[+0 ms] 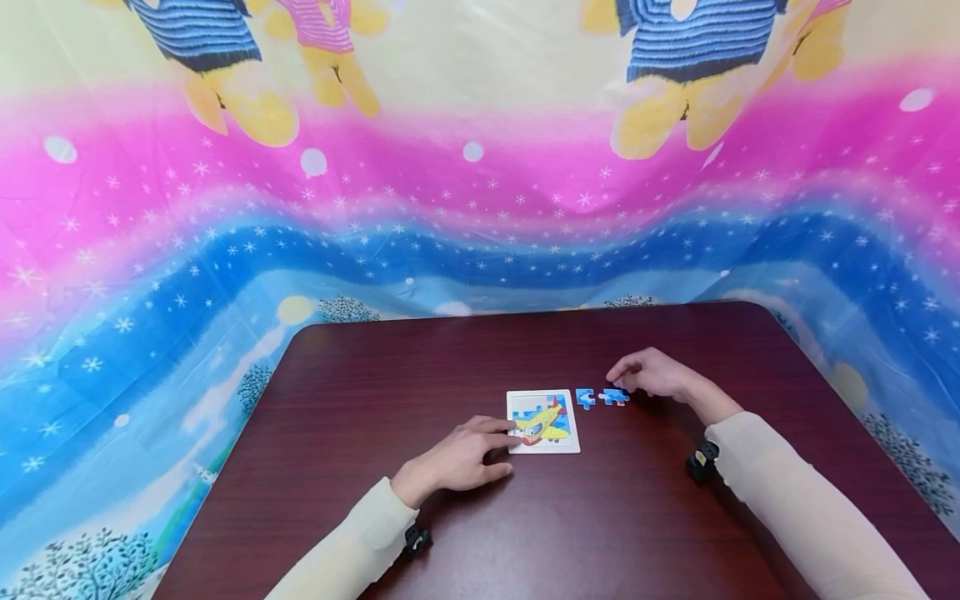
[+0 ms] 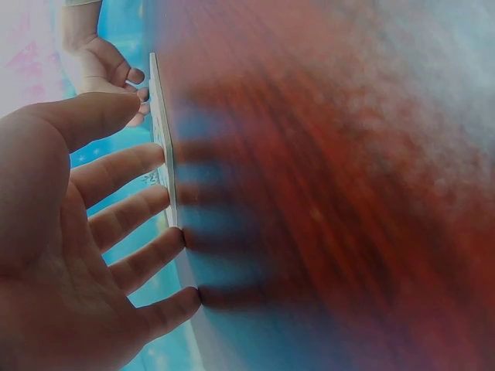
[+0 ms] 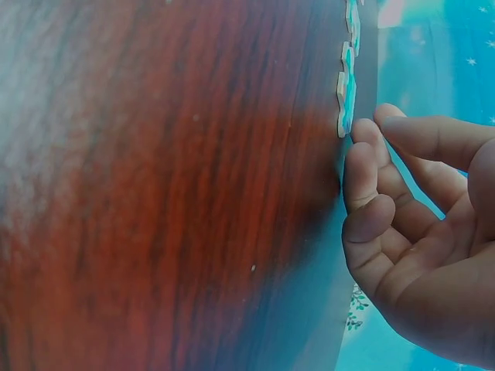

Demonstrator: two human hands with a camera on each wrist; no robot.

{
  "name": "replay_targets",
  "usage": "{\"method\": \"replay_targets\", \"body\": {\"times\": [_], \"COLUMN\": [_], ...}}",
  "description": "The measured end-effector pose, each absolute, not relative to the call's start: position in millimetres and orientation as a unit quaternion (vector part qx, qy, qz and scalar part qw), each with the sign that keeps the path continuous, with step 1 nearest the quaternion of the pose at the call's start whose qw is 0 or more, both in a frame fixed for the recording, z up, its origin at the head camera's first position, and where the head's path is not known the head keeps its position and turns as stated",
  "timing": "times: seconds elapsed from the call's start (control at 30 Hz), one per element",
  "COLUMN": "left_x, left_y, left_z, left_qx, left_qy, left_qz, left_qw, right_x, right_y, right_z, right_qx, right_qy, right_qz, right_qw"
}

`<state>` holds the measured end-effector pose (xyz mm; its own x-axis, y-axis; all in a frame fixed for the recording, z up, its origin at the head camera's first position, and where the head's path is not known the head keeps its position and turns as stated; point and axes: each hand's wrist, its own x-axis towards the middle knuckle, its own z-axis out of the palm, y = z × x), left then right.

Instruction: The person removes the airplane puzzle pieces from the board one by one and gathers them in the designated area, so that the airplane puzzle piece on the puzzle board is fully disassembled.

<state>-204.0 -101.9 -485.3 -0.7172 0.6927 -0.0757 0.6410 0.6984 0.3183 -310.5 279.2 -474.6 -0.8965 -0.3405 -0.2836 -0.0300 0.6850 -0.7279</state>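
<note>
A square white-framed jigsaw tray [image 1: 543, 451] lies on the table, its picture a yellow airplane with a red nose. My left hand [image 1: 471, 454] rests its outstretched fingertips on the tray's left side; in the left wrist view the spread fingers [image 2: 128, 205] meet the tray's edge. To the tray's right lie a blue jigsaw piece [image 1: 585, 398] and more blue pieces [image 1: 615, 397] close together. Just behind those, my right hand [image 1: 654, 372] hovers low with loosely bent fingers. In the right wrist view, nothing shows between thumb and fingers [image 3: 360, 174], whose tips are beside a jigsaw piece [image 3: 346, 97].
The dark red-brown wooden table [image 1: 360, 367] has rounded far corners. Behind it hangs a pink and blue patterned cloth [image 1: 480, 192]. A small black device [image 1: 702, 461] sits at the right wrist and another black device [image 1: 417, 540] at the left.
</note>
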Motion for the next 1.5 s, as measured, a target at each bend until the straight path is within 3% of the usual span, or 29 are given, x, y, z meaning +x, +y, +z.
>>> {"method": "replay_targets", "body": {"times": [1.5], "left_x": [-202], "left_y": [-101], "left_z": [-485], "left_qx": [0.366], "left_qy": [0.916], "left_qz": [0.134], "left_qw": [0.094], "right_x": [-302], "right_y": [209], "right_z": [-471], "right_qx": [-0.159], "right_qy": [0.87], "right_qz": [-0.406], "right_qw": [0.229]}}
